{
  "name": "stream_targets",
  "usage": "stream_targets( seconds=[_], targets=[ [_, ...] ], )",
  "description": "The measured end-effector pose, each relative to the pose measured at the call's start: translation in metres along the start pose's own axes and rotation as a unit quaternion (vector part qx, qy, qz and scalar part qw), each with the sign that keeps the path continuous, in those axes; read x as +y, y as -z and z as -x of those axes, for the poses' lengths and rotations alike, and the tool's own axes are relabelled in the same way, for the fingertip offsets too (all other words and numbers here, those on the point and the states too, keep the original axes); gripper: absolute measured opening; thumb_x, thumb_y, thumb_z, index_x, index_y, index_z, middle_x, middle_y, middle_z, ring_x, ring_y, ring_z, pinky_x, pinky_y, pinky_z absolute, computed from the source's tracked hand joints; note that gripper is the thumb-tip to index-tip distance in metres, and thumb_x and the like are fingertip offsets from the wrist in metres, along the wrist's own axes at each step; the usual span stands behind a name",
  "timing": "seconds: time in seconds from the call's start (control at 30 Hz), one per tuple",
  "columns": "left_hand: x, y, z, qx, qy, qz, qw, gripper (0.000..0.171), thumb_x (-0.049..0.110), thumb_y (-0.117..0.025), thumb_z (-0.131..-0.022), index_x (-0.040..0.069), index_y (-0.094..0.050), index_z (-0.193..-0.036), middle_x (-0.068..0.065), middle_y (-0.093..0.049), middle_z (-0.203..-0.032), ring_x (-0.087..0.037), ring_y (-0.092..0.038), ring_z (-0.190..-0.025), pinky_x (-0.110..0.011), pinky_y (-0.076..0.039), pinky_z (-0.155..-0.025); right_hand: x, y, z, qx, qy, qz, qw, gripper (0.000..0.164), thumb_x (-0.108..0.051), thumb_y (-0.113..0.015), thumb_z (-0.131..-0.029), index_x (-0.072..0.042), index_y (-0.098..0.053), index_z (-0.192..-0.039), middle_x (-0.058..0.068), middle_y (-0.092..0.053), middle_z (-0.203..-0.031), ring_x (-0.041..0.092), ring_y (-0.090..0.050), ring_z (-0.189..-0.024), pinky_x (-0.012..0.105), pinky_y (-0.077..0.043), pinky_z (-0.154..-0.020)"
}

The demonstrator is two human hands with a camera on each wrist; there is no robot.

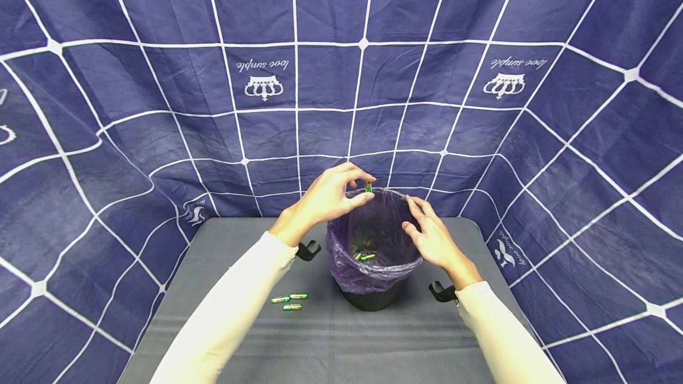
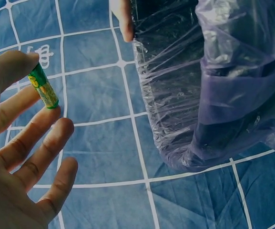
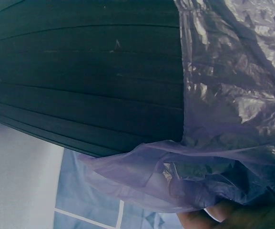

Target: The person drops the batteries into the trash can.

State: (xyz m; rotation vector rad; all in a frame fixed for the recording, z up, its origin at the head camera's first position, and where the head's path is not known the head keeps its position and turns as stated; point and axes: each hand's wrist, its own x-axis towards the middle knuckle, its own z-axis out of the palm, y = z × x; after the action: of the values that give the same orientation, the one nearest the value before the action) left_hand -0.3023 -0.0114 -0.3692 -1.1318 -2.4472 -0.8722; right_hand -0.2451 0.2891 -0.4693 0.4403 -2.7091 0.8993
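My left hand is raised at the far left rim of a black trash can. Its thumb and a fingertip pinch a small green-and-yellow battery by its two ends, the other fingers spread. A purple plastic bag lines the can and folds down over its outside. My right hand holds the can's right rim, thumb on the inner side and fingers outside along the bag; the right wrist view catches only part of these fingers. Inside the can lie several batteries.
Three more batteries lie on the grey tabletop left of the can, beside my left forearm. A blue cloth with white grid lines hangs behind and at both sides. Each wrist wears a black strap mount.
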Motion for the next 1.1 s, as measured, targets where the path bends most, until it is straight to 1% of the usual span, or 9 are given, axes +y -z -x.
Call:
stream_targets(
  seconds=[0.13,0.33,0.57,0.83,0.97,1.1],
  targets=[
    [0.000,0.002,0.001,0.000,0.004,-0.003,1.0000,0.037,0.037,-0.091,-0.103,0.023,-0.086,-0.137,-0.001,-0.078,-0.136,-0.024,-0.077,-0.117,-0.042,-0.065,-0.097,0.000,-0.001,0.000,0.001,0.002,-0.003,1.000,0.071,-0.020,-0.061,-0.115,-0.002,-0.038,-0.180,0.022,-0.043,-0.181,0.049,-0.047,-0.168,0.072,-0.041,-0.136],
    [0.001,0.005,0.007,0.007,0.001,-0.012,0.9999,0.036,0.038,-0.090,-0.104,0.023,-0.086,-0.137,0.000,-0.077,-0.134,-0.024,-0.077,-0.129,-0.047,-0.064,-0.107,0.000,0.000,0.000,0.003,0.000,-0.003,1.000,0.072,-0.019,-0.062,-0.114,-0.002,-0.038,-0.180,0.022,-0.044,-0.181,0.050,-0.048,-0.168,0.072,-0.041,-0.136],
    [-0.003,0.008,0.017,0.013,-0.001,-0.018,0.9998,0.034,0.037,-0.088,-0.105,0.021,-0.086,-0.136,-0.002,-0.078,-0.132,-0.026,-0.078,-0.129,-0.048,-0.064,-0.109,0.000,0.000,0.000,0.003,-0.002,-0.001,1.000,0.072,-0.020,-0.062,-0.115,-0.003,-0.038,-0.181,0.022,-0.044,-0.181,0.050,-0.048,-0.168,0.072,-0.040,-0.136],
    [-0.015,0.009,0.032,0.003,0.025,-0.012,0.9996,0.034,0.036,-0.085,-0.107,0.019,-0.086,-0.137,-0.001,-0.078,-0.133,-0.027,-0.078,-0.130,-0.047,-0.063,-0.112,0.001,0.000,0.000,0.005,0.000,-0.005,1.000,0.071,-0.019,-0.061,-0.115,-0.001,-0.038,-0.180,0.022,-0.044,-0.181,0.049,-0.047,-0.168,0.071,-0.040,-0.136],
    [-0.020,0.010,0.042,0.009,0.033,-0.012,0.9993,0.033,0.036,-0.085,-0.107,0.021,-0.087,-0.136,0.000,-0.080,-0.133,-0.026,-0.078,-0.132,-0.047,-0.062,-0.114,0.001,0.001,0.000,0.002,0.002,-0.002,1.000,0.070,-0.021,-0.060,-0.116,-0.002,-0.038,-0.180,0.022,-0.044,-0.181,0.049,-0.047,-0.168,0.071,-0.040,-0.136],
    [-0.025,0.011,0.051,0.012,0.041,-0.014,0.9990,0.033,0.036,-0.085,-0.107,0.020,-0.087,-0.135,-0.001,-0.080,-0.133,-0.027,-0.079,-0.128,-0.048,-0.063,-0.113,0.000,0.001,0.000,0.001,0.003,-0.003,1.000,0.070,-0.021,-0.059,-0.116,-0.001,-0.038,-0.180,0.022,-0.044,-0.181,0.049,-0.047,-0.168,0.072,-0.040,-0.135]
  ],
)
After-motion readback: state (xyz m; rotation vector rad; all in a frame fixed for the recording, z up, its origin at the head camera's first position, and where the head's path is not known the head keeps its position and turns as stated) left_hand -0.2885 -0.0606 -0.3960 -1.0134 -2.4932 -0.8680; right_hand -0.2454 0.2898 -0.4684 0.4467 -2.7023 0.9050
